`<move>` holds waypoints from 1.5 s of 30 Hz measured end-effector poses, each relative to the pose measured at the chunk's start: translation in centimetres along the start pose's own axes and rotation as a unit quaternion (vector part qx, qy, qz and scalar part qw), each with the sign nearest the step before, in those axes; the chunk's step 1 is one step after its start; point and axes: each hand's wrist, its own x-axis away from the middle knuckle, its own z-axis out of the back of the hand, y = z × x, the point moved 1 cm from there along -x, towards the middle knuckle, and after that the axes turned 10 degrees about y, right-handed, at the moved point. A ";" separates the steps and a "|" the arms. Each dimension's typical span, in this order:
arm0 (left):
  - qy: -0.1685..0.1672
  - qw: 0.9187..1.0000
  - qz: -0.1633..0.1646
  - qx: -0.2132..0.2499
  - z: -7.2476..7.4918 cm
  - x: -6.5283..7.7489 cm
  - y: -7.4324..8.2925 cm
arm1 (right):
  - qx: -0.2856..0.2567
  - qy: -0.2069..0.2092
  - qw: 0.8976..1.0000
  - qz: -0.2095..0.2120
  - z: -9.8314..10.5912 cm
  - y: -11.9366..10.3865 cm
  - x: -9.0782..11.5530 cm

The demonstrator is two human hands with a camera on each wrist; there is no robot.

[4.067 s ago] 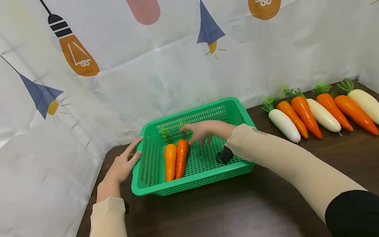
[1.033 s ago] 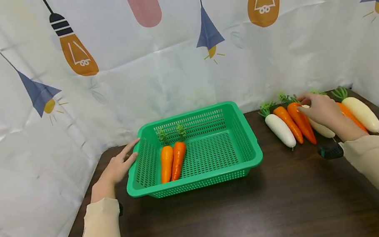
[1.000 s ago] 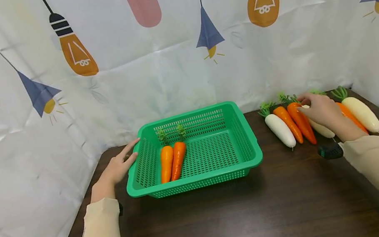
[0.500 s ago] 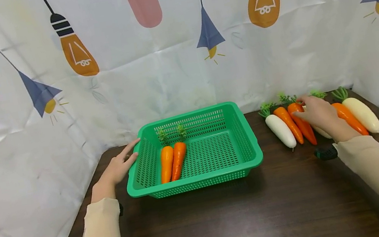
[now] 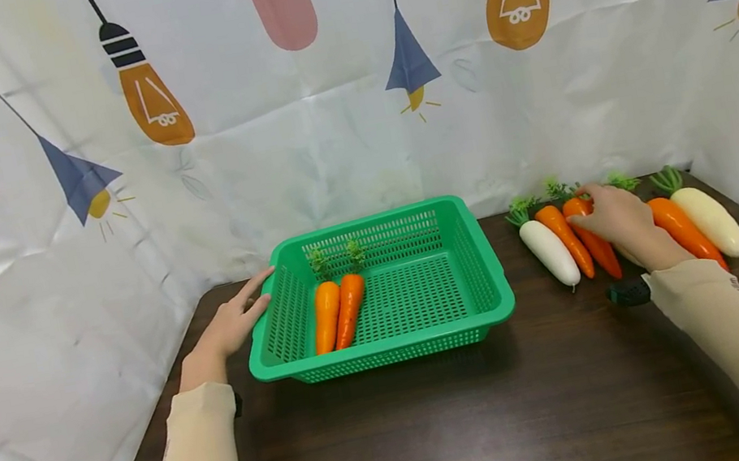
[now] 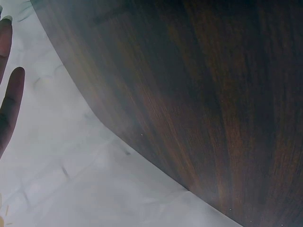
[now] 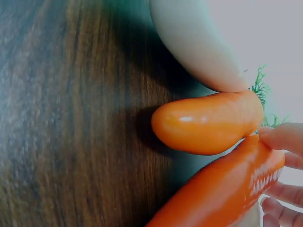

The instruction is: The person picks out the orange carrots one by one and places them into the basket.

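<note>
At the right, my right hand (image 5: 620,219) has its thumb and fingers on opposite sides of the upper end of an orange carrot (image 5: 598,248), pinching it. The right wrist view shows that carrot (image 7: 213,189) between thumb (image 7: 279,137) and fingers, lying beside another carrot (image 7: 208,123) and a white radish (image 7: 194,42). My left hand (image 5: 231,327) rests its extended fingers at the left rim of a green plastic basket (image 5: 398,347). Inside the basket, two carrots (image 5: 328,316) lie side by side at the left. Only fingertips (image 6: 14,90) of the left hand show in its wrist view.
Left of the right hand lie a carrot (image 5: 566,237) and a white radish (image 5: 549,252). On its right are another carrot (image 5: 684,228) and a radish (image 5: 712,219). The hand partly covers others. A printed cloth (image 5: 355,150) hangs behind the dark wooden table (image 5: 448,423).
My right hand has gone from inside the basket to the row of vegetables, then shifted slightly left and closed on a carrot. The left hand stays at the basket rim.
</note>
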 end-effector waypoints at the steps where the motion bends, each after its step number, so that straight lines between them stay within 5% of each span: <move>1: 0.000 1.000 0.000 0.000 0.0 0.0 0.0 | -0.002 0.003 1.000 -0.001 0.0 0.0 0.0; 22: 0.001 1.000 0.001 0.001 0.0 0.0 0.2 | -0.001 0.043 0.999 0.002 -0.7 -0.3 0.4; 45: 0.002 1.000 0.006 0.002 0.0 0.0 0.1 | -0.104 0.121 0.987 0.005 0.6 -0.6 1.7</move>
